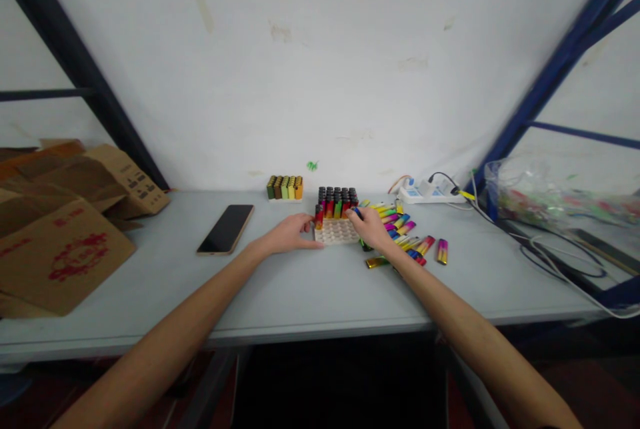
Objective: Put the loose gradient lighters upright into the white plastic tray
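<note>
A white tray (336, 234) with rows of round holes lies mid-table; upright lighters (338, 202) with black tops fill its back rows. At the left end of the front part stands a single red lighter (319, 217). My left hand (293, 234) grips the tray's left end, thumb at the front corner and fingers beside the red lighter. Over the tray's right side, my right hand (373, 228) is closed in a pinch around a lighter (357, 213), of which only a dark bluish end shows. Loose shiny, multicoloured lighters (403, 224) lie heaped right of that hand.
Behind stands a second block of lighters (285, 188) near the wall. A phone (226, 229) and cardboard boxes (65, 256) lie left. A power strip (430, 194), cables (545, 249) and a clear plastic bag (525, 182) are right. One lighter (443, 251) lies apart.
</note>
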Tool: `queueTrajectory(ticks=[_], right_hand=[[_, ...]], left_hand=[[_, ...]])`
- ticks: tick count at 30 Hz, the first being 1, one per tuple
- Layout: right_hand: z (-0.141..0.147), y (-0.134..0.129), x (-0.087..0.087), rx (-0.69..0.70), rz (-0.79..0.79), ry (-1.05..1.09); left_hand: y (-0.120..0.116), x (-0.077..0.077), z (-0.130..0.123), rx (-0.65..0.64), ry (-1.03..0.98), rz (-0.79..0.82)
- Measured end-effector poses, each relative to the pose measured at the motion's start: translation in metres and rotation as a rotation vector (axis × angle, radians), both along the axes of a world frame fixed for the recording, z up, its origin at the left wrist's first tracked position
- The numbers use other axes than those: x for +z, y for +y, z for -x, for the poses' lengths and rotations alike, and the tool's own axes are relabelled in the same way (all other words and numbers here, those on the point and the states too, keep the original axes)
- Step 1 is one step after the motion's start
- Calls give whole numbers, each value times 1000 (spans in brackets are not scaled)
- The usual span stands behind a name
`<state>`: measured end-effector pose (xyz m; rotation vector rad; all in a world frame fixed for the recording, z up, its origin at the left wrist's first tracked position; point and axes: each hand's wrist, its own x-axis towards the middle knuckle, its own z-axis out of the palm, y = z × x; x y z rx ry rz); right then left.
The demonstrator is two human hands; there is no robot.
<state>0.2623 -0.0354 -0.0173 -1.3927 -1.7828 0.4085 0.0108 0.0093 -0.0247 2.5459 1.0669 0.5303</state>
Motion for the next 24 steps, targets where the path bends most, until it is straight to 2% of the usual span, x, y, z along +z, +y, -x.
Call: queueTrajectory(ticks=[7,11,14,19,24], right_hand=[[2,-11,11,232,-40,-95],[4,-13,15,379,-197,-229],[7,-12,15,350,-263,-301],[12,-3,9,258,-198,-292],[18,4,2,258,-144,-277]], left_hand=[[-1,-1,-1,-1,5,0],[-1,-1,-1,-2,3,-2],[-1,0,-1,0,1,10],[-1,0,-1,-3,6,14],[-2,0,-1,-7,-15,13]])
